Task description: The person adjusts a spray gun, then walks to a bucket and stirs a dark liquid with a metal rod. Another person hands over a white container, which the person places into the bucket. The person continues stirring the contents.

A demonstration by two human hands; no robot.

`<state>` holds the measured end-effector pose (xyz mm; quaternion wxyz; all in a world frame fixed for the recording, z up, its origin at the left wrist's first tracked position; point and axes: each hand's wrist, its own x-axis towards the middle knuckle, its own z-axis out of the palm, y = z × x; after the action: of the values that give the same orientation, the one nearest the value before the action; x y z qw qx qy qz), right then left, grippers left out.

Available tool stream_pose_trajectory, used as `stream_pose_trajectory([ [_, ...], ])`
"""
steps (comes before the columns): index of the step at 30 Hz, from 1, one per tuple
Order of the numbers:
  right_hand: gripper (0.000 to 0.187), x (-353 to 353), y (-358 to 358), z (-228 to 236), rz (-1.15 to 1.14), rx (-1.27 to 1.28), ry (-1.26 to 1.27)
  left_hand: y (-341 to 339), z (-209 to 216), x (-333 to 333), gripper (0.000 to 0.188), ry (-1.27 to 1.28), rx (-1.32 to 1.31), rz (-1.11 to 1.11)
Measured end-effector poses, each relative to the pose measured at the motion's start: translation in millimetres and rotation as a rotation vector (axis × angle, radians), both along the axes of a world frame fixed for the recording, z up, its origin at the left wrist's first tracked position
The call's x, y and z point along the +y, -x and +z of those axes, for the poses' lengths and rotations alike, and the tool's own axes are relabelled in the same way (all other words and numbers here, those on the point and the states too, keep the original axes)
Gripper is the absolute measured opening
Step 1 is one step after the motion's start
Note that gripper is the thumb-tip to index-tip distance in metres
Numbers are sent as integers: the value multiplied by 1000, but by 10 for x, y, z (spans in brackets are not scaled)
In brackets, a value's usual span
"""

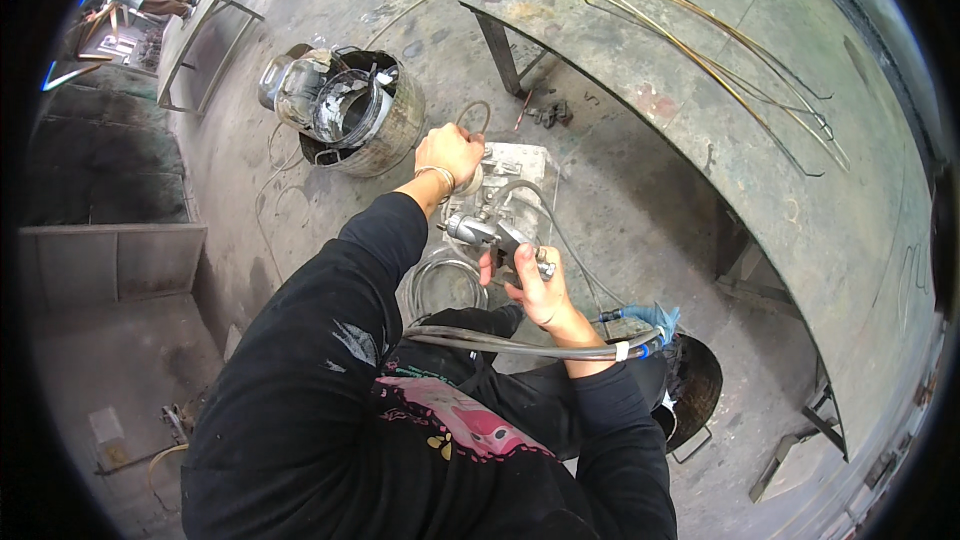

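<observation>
Spray gun (476, 231), one, silver: centre, nozzle toward 9 o'clock; right hand (541, 287) wrapped round its handle, presumably for steady control. Left hand (451, 153): toward 12, curled at pale boxy unit (532, 162), perhaps bracing it; whether pinching anything, cannot tell. Hose bundle (500, 343): toward 6, across the lap, apparently giving slack. Metal bucket (402, 132): 11 o'clock.
</observation>
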<state>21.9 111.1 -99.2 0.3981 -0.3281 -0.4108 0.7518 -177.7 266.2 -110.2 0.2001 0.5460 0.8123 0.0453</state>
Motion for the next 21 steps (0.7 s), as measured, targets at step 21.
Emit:
stream_pose_trajectory([
  [21,59,-168,-146,-93,-149,-104,43,58,-69,4,39,-21,16,-44],
])
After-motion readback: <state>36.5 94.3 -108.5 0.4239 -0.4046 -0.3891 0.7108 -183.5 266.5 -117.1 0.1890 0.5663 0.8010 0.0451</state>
